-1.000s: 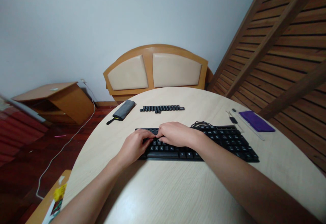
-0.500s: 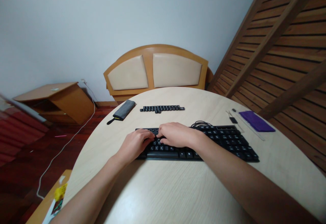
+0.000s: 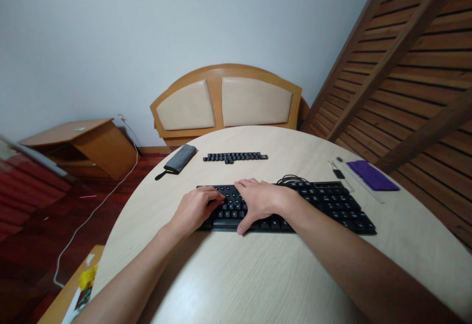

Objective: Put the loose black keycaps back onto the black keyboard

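Note:
A black keyboard (image 3: 332,208) lies across the table in front of me, with gaps among the keys of its left part. My right hand (image 3: 260,198) spans the board with spread fingers, thumb at the front edge and fingertips at the back edge, gripping it. Over the left end, my left hand (image 3: 201,203) is closed, its thumb and fingers bent together at the keys. Whatever lies between those fingertips is hidden. Loose black keycaps (image 3: 236,157) stand in rows behind the keyboard.
On the round table (image 3: 228,275) are a grey pouch (image 3: 180,158) at left and a purple cloth (image 3: 372,175) at right. Small tools (image 3: 337,171) lie beside the cloth. A coiled cable (image 3: 291,179) sits behind the keyboard. A wooden headboard (image 3: 217,100) stands beyond the table.
My right hand has drawn away from my left fingertips and spread out across the keyboard, its thumb moving down to the front edge. My left hand has hardly moved.

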A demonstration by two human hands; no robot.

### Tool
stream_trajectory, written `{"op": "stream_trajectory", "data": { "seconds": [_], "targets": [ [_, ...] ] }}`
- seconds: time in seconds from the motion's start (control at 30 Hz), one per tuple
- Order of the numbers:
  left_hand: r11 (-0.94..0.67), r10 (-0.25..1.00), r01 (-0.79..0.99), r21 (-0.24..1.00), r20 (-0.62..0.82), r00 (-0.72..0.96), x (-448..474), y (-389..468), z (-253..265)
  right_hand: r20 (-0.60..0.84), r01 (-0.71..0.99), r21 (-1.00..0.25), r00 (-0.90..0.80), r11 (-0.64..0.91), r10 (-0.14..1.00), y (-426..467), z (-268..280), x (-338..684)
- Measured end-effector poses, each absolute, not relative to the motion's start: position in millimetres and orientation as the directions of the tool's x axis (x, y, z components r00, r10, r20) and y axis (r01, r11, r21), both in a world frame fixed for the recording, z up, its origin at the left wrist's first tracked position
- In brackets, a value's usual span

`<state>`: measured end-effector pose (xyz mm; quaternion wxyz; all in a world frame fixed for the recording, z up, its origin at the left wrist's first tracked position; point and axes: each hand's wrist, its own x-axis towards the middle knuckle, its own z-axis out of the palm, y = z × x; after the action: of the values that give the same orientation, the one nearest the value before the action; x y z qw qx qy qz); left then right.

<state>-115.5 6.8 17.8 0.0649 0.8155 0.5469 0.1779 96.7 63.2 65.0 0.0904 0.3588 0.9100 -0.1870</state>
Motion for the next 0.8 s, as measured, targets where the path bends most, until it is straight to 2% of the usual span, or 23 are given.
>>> {"op": "stream_trajectory", "data": {
  "seconds": [0.3,0.57,0.8],
  "targets": [
    [-0.461,0.886,0.859,0.221,0.161,0.434,-118,10,25,-0.317,0.694,-0.257,-0.718,0.673,0.620,63,64,94],
    [-0.495,0.865,0.865,0.087,0.142,0.481,-113,7,29,-0.322,0.697,-0.246,-0.714,0.674,0.621,62,65,94],
    [-0.495,0.865,0.861,0.114,0.153,0.477,-115,8,31,-0.327,0.699,-0.215,-0.709,0.682,0.625,60,65,93]
  ]
}}
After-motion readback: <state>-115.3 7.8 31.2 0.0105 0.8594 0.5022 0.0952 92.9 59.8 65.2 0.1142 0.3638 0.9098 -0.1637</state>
